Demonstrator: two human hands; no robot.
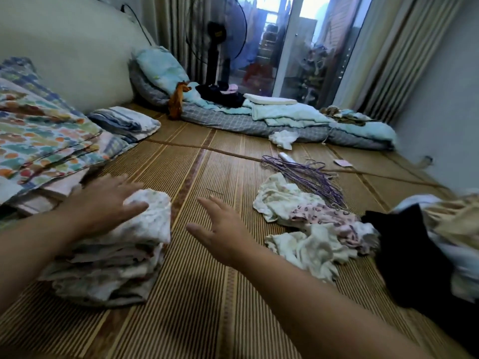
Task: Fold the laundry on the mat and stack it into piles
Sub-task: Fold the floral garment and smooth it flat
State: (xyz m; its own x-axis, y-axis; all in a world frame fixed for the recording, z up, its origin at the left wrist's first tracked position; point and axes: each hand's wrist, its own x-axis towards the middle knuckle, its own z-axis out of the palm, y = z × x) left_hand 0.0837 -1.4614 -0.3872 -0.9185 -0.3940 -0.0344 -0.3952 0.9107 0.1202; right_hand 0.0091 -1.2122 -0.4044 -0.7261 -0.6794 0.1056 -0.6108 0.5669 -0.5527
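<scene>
The pile [114, 257] of folded laundry sits on the mat [207, 312] at 8 o'clock in the view, its layers stacked roughly square, with a pale printed piece on top. The left hand [103, 203] lies over that top piece with its fingers spread and straight, gripping nothing; motion blur hides how firmly it presses. The right hand [223, 234] is apart from it, at 3 o'clock of the pile, held above bare mat with palm down and fingers splayed, and it too holds nothing. The unfolded heap [311, 229] lies at 3 o'clock of the right hand, near but not touching it: crumpled whitish pieces with a pink patterned one among them. A dark garment [404, 255] lies just beyond the heap toward the frame's right edge, with pale fabric bunched over and behind it. At 12 o'clock of the heap a bundle of purple hangers [311, 174] lies on the mat, its end reaching the heap's far edge. Folded quilts [44, 141] in bright patches are stacked at 10 o'clock of the left hand, against the wall. Across the far end of the mat, at 12 o'clock, runs teal and grey bedding [259, 117], with a small white cloth [283, 138] in front of it and a fan [217, 47] standing behind.
</scene>
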